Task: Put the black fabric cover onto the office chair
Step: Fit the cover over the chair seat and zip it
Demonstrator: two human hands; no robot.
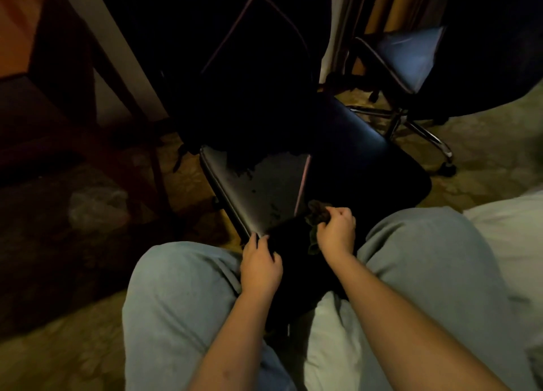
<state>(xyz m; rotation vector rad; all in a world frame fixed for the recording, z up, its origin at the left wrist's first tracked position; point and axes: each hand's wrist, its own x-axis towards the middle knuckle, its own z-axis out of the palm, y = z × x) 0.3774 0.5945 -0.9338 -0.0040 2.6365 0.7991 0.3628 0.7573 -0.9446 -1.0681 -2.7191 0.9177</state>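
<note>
A dim room seen from my own head, looking down; patterned floor (484, 155) fills the frame's edges, with a wooden desk (17, 23) at ten o'clock and a second chair (411, 58), pale-seated on a chrome base, at one o'clock. The office chair (258, 185) stands at the centre, just beyond my knees (176, 302), which are in pale trousers at six o'clock; the left half of its seat is bare, the black surface worn and peeling; its right half and its back at twelve o'clock are too dark for me to tell whether fabric lies over them. The black fabric cover (291, 240) lies bunched at the seat's near edge, between my hands and running down between my knees. A crumpled clear bag (97, 205) sits on the floor at nine o'clock.

My left hand (260, 265) is at the seat's near left corner, fingers curled over the cover's edge; my right hand (336, 230), just to its right, pinches a gathered, ruffled bit of hem between thumb and fingers.

I judge the job barely begun on the seat: the hem is found and in hand at the front; left to do is stretching it over the bare left side and the corners, then tucking it under all round.
</note>
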